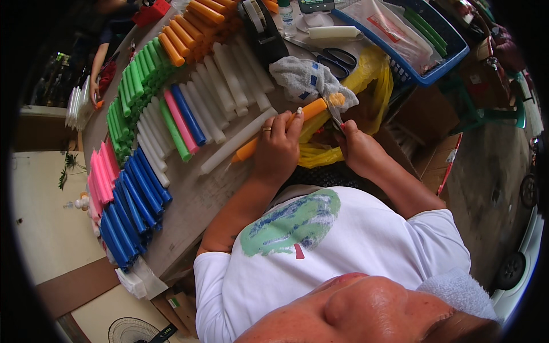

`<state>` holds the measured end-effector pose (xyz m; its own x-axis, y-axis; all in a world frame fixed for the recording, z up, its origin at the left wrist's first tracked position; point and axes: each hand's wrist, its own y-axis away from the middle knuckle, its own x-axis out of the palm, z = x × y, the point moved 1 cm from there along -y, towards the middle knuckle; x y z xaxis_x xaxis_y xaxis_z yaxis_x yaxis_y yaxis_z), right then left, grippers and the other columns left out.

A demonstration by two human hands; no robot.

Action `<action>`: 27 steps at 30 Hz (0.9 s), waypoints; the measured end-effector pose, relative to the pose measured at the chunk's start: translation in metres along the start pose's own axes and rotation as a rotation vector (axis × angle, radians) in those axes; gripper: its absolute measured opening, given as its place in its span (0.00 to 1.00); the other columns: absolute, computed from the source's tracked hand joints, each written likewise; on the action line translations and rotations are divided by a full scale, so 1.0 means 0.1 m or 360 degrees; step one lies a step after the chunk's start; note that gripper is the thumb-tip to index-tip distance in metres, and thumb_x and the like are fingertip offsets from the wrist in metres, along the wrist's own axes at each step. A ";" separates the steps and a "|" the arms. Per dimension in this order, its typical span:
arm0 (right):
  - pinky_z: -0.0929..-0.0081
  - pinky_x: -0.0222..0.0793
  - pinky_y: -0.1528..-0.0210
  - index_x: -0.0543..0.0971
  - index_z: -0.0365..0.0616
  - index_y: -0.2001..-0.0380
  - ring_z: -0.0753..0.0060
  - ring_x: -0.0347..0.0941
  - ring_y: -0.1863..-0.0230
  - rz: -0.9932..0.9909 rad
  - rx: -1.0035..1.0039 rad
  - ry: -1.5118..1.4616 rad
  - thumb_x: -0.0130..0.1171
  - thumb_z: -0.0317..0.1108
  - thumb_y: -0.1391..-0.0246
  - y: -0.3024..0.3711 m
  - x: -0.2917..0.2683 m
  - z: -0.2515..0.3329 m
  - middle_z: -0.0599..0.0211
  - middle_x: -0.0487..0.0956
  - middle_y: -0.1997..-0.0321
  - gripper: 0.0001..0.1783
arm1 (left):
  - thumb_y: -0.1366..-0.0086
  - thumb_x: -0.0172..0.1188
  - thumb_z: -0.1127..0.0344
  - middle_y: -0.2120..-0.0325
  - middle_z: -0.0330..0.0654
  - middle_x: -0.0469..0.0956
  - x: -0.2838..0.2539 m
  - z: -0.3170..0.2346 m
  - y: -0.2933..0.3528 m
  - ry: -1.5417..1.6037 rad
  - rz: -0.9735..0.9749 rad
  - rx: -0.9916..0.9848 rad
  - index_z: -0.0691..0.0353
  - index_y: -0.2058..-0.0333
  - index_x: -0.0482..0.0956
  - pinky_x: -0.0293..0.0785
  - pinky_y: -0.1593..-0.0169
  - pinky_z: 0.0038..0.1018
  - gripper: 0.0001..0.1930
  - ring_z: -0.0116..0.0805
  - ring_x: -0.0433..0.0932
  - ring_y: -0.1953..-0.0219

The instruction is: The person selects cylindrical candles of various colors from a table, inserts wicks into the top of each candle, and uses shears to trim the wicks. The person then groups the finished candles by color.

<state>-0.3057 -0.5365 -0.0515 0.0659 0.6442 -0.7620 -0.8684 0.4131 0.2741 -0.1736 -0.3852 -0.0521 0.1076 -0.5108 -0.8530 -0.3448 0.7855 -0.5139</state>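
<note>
An orange candle (pixel 314 109) lies slantwise across my left hand (pixel 278 142), whose fingers wrap round its middle. The wick end points down to the left. My right hand (pixel 361 146) is closed on the handle of what looks like a small knife (pixel 335 118); its grey blade reaches up to the candle's far end, beside a lump of orange wax (pixel 337 100). Much of the handle is hidden in the fingers. A grey-white cloth (pixel 303 77) lies just beyond that end, and a yellow plastic bag (pixel 374 77) spreads under and behind it. Alongside my left hand rests a white candle (pixel 234 146).
Rows of white candles (pixel 211 86), green candles (pixel 137 74), orange candles (pixel 183 34), pink candles (pixel 102 174) and blue candles (pixel 134 197) cover the table's left. Farther back are a tape dispenser (pixel 264 34), scissors (pixel 338 60) and a blue basket (pixel 420 74). Another person's hand (pixel 94 91) shows far left.
</note>
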 end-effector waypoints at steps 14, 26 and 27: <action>0.56 0.67 0.63 0.64 0.39 0.56 0.39 0.73 0.61 -0.0090 -0.0078 -0.0278 0.47 0.37 0.38 0.04 -0.07 -0.03 0.42 0.76 0.65 0.13 | 0.46 0.63 0.71 0.63 0.42 0.71 -0.02 -0.03 -0.07 0.0098 -0.0054 -0.0114 0.63 0.55 0.76 0.68 0.52 0.34 0.17 0.40 0.71 0.58; 0.57 0.67 0.56 0.67 0.38 0.57 0.44 0.73 0.55 0.0140 0.0015 -0.0119 0.48 0.41 0.39 0.05 -0.59 0.03 0.43 0.77 0.59 0.16 | 0.44 0.58 0.72 0.63 0.43 0.71 -0.06 -0.01 0.03 0.0054 -0.0086 -0.0065 0.62 0.55 0.75 0.69 0.52 0.35 0.16 0.42 0.71 0.59; 0.60 0.67 0.56 0.68 0.39 0.56 0.44 0.73 0.56 -0.0018 -0.0033 -0.0105 0.50 0.42 0.39 0.04 -0.73 0.07 0.44 0.77 0.60 0.17 | 0.43 0.56 0.72 0.63 0.43 0.71 -0.09 0.02 0.10 0.0032 -0.0094 -0.0048 0.62 0.54 0.75 0.69 0.52 0.35 0.16 0.42 0.71 0.59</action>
<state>-0.3099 -0.5774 0.0095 0.1075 0.6811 -0.7243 -0.8774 0.4075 0.2530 -0.1763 -0.3725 -0.0499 0.1097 -0.5630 -0.8191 -0.3666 0.7431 -0.5599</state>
